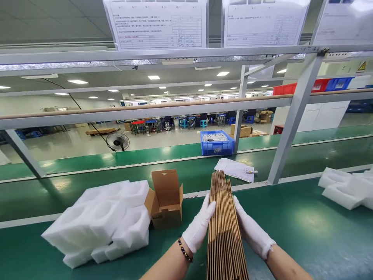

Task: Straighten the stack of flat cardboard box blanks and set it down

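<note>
Both hands wear white gloves and press flat against a stack of flattened cardboard (223, 225) standing on edge at the lower centre of the frame. The left hand (199, 225) lies along the stack's left face, fingers straight and together, palm against the cardboard; a dark bead bracelet (184, 249) sits on that wrist. The right hand (252, 229) mirrors it on the right face, fingers extended and together, touching the outer sheet. Neither hand curls around anything; the stack is squeezed between the two open palms. The stack runs from the bottom edge up toward the middle of the frame, resting on the green tabletop (305, 225).

Just left of the stack stands a small open box (165, 200), its flaps up. Further left, a pile of white foam (101, 221) inserts fills the lower left. More foam pieces (346, 188) lie at the right edge. Above the stack, paper sheets (235, 169) lie on the belt, and a blue crate (217, 143) sits beyond them.
</note>
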Demonstrator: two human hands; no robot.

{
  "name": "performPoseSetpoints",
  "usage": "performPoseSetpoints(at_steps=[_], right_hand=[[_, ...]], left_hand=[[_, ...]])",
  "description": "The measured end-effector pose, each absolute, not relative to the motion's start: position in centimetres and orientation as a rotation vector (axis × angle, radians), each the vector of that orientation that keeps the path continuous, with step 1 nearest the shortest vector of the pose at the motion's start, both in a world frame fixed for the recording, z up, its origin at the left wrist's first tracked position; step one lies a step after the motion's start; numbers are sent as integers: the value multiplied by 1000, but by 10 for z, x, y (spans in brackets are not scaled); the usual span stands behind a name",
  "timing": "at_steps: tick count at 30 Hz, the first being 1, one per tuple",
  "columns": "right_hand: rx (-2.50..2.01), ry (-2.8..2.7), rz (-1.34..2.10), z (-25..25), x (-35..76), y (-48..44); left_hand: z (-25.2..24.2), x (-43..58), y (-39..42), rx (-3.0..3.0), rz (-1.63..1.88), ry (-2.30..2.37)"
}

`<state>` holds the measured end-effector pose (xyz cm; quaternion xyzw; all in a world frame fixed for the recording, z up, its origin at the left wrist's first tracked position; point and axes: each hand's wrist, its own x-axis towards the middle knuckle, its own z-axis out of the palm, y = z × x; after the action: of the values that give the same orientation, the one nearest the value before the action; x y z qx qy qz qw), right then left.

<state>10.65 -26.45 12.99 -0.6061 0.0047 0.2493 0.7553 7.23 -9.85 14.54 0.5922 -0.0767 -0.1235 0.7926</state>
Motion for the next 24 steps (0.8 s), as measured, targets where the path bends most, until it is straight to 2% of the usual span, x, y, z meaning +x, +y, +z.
performPoseSetpoints(at_steps=[6, 13, 19, 24], right_hand=[[-1428, -58, 371, 140, 87, -259], [-1434, -106, 187, 120, 94, -270], [-1495, -213, 179, 125, 90, -266], [-1607, -242, 165, 134, 89, -256]], left_hand=[[165, 76, -81, 1626, -262, -264], [181, 77, -85, 2126, -268, -443], [203, 63, -78, 2260, 24, -829], [206, 61, -61, 2315, 86, -927]])
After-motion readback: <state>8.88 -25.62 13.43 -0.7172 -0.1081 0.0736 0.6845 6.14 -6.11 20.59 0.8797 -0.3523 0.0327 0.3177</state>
